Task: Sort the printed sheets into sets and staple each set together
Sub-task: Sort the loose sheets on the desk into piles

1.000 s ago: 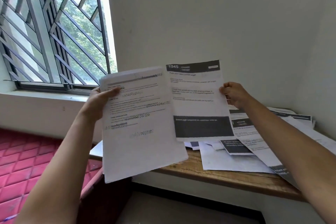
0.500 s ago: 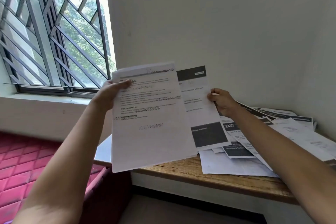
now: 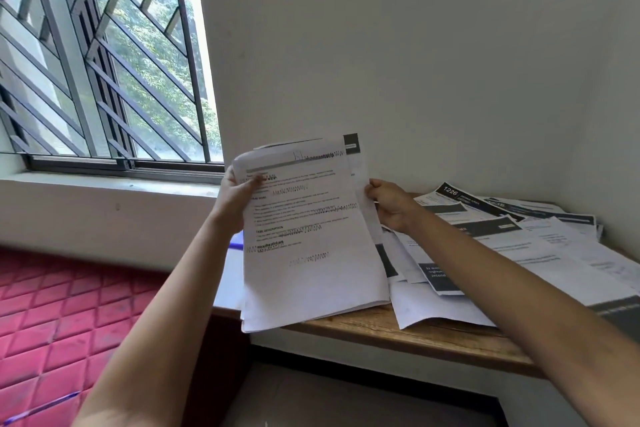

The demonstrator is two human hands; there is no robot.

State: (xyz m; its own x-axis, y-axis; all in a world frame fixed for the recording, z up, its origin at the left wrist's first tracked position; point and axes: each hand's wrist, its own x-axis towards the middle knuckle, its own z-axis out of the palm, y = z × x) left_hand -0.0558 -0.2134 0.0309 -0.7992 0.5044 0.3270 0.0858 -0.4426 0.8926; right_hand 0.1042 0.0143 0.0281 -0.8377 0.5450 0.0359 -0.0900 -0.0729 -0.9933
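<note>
Set [image 3: 311,246] is centre frame, held up over the tabletop [image 3: 433,333] edge, probably so the dark-header sheet [image 3: 353,146] can slot in behind it and the edges square up. Left hand [image 3: 235,204] grips the set's upper-left edge, thumb on front, forearm rising from lower left. Right hand [image 3: 391,204] pinches that sheet's right edge, fingers [image 3: 374,189] curled. Unsorted sheets [image 3: 519,243] are spread on the tabletop, right of frame. No stapler visible.

A desk sheet [image 3: 446,199] right of centre shows 1226 on its dark header. The held sheet [image 3: 311,274] at centre reads TASK DESCRIPTION.
</note>
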